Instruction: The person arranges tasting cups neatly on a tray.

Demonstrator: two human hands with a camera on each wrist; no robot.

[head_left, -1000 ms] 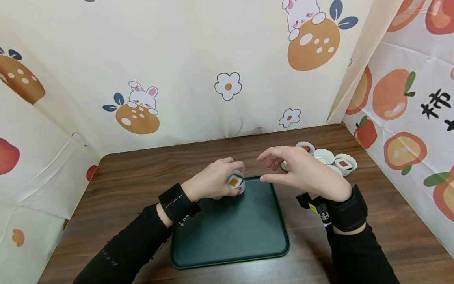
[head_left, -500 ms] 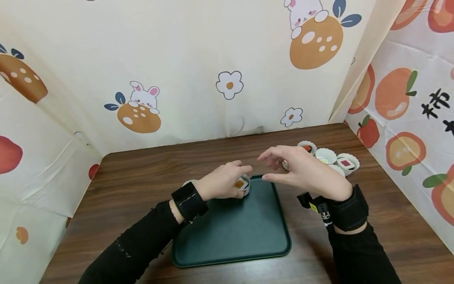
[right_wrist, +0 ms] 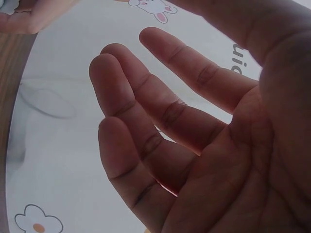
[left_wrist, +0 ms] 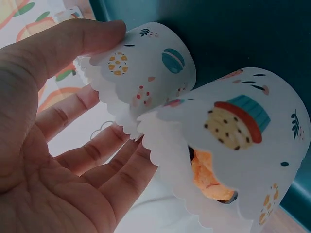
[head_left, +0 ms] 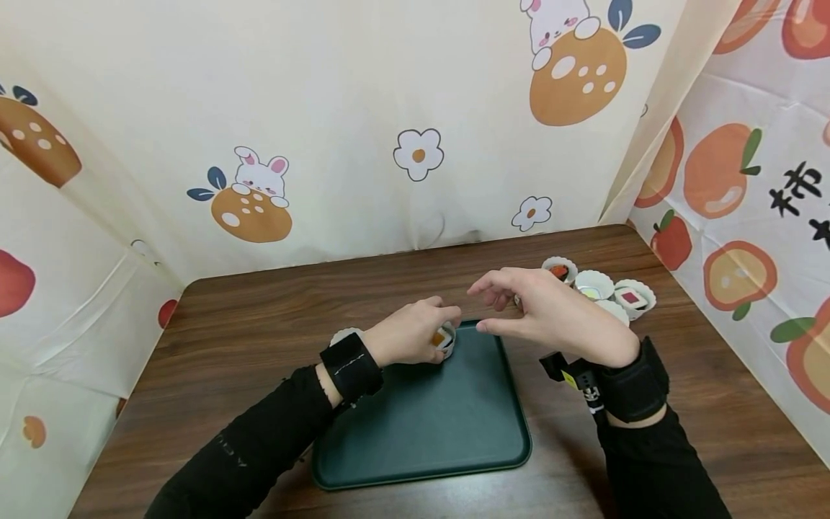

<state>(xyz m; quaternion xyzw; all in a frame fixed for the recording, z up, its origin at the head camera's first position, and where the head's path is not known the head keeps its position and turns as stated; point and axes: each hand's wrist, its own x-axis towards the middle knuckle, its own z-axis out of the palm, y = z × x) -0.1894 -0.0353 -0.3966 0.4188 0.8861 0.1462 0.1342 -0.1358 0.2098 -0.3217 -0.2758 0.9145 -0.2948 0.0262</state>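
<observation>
My left hand (head_left: pixel 411 331) grips a white scalloped paper cup (head_left: pixel 449 344) at the far edge of the green tray (head_left: pixel 428 432). A small piece with an orange square on white shows inside. In the left wrist view, the thumb lies on this printed cup (left_wrist: pixel 150 68) and the fingers reach round its rim. Next to it stands a second paper cup (left_wrist: pixel 252 116) with an orange, dark-edged piece (left_wrist: pixel 209 174); in the head view the wrist partly hides a cup (head_left: pixel 346 334). My right hand (head_left: pixel 545 306) hovers right of the tray, fingers loosely bent, holding nothing.
Several more paper cups stand at the back right, partly behind the right hand: one holds an orange-red piece (head_left: pixel 558 271), another a red-and-white piece (head_left: pixel 630 297). The brown wooden table (head_left: pixel 285 310) ends at a printed cloth wall (head_left: pixel 350 209) behind and at the sides.
My left hand has shifted right along the tray's far edge with the cup, uncovering the cup behind its wrist; it has stayed there for the last half second. The right hand has hardly moved.
</observation>
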